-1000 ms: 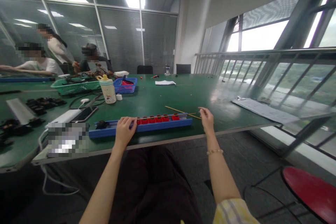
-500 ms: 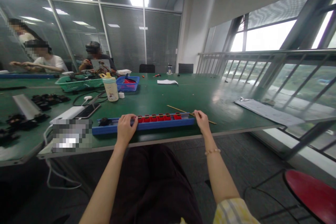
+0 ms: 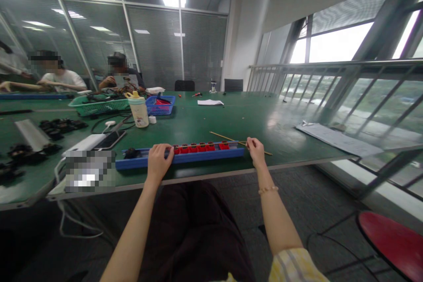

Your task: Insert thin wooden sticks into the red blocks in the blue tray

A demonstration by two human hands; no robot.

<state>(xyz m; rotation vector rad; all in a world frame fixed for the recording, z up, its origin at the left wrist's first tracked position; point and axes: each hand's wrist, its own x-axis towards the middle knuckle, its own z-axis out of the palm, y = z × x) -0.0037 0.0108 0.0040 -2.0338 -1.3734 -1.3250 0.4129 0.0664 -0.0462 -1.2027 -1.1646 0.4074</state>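
A long blue channel [image 3: 211, 157] lies along the table's near edge, with a row of small red blocks [image 3: 194, 148] in it. My left hand [image 3: 159, 161] is closed over the channel at the left end of the red row; its fingertips are partly hidden. Between the thumb and fingers of my right hand [image 3: 255, 151], just past the channel's right end, is the end of a thin brass-coloured rod [image 3: 242, 142] that runs along the blocks. A second thin rod [image 3: 222, 136] lies on the table behind, passing beyond my right hand. One black part [image 3: 132, 153] sits at the channel's left end.
Left of the channel are a phone [image 3: 111, 139], a white power strip [image 3: 81, 142] and several black parts [image 3: 61, 128]. Farther back stand a bottle [image 3: 139, 112], a green basket [image 3: 99, 108] and a blue basket [image 3: 161, 108]. A clipboard [image 3: 337, 139] lies right. Co-workers sit far left.
My right hand has shifted slightly right with the rod's end. My left hand keeps its place. At the far left, a person in the background has moved toward the picture's edge.
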